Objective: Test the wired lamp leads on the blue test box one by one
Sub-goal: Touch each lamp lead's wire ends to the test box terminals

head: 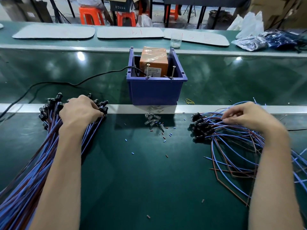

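head camera, wide-angle, looks forward-down, close over green bench (149,180)

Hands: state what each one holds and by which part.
Left hand clasps the left lead bundle at its black lamp heads. Right hand pinches wires of the right lead pile, close behind the heads.

This is a factory assembly workshop. A long green-topped counter (149,171) with metal rails runs beside a glossy green conveyor belt (232,80). Heaps of wired lamp leads (33,163) lie at the counter's left and right edges, and a blue test box (154,92) stands against its far edge. Beyond are orange plastic stools (90,15), cardboard cartons (282,12) and bagged parts (250,43).
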